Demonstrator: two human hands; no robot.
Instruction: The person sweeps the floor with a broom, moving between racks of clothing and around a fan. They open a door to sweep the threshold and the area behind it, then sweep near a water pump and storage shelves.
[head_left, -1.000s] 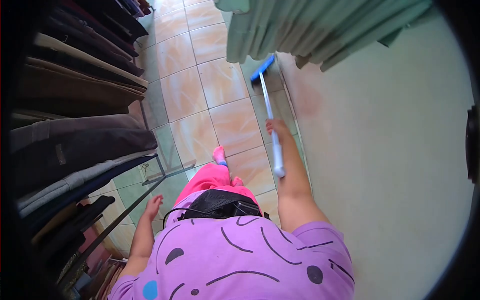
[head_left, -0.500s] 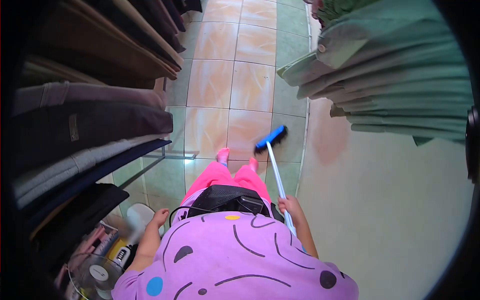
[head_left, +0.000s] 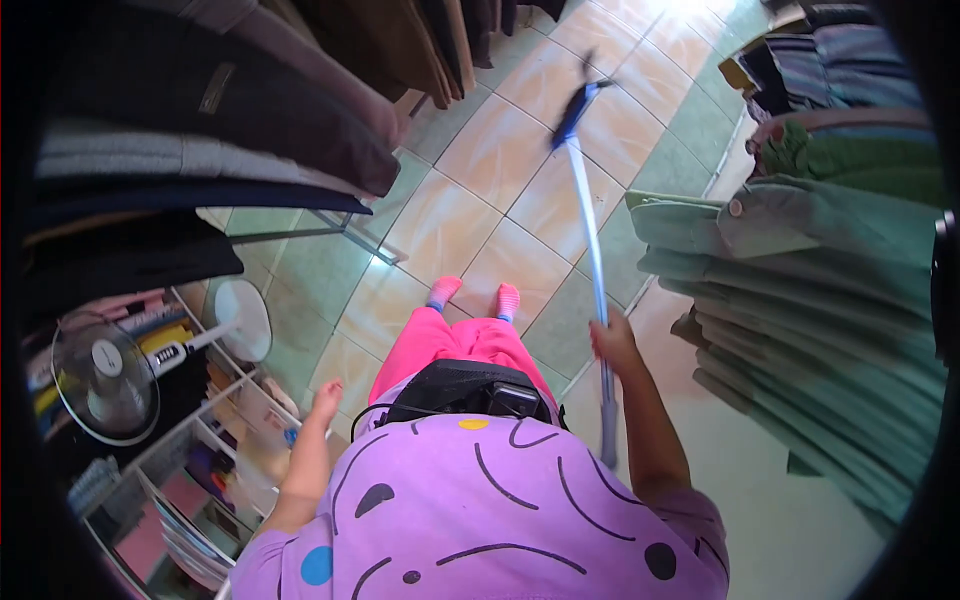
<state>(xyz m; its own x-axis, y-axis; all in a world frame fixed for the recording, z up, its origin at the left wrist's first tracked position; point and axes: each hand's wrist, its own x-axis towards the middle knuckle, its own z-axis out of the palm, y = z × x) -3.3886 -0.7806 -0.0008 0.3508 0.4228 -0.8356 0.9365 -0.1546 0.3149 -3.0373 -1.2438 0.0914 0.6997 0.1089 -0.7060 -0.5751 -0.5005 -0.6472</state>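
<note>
My right hand (head_left: 614, 345) is wrapped round the pale handle of a broom (head_left: 586, 210). Its blue head (head_left: 574, 113) with dark bristles is smeared by motion and overlaps the orange floor tiles ahead of my feet. The grey grip end of the handle reaches back beside my right hip. At my left side my left hand (head_left: 326, 400) hangs with nothing in it, its fingers loosely apart, near a white shelf unit (head_left: 240, 385).
Trousers (head_left: 300, 110) hang along the left, above a metal rack foot (head_left: 370, 245). Green garments (head_left: 800, 260) hang on the right. A white fan (head_left: 105, 365) stands by the shelf at lower left. The tiled floor (head_left: 455, 215) runs between the racks.
The broom head has swung forward, away from my feet, and my right arm reaches further out. My view has turned, showing more of the fan and shelf.
</note>
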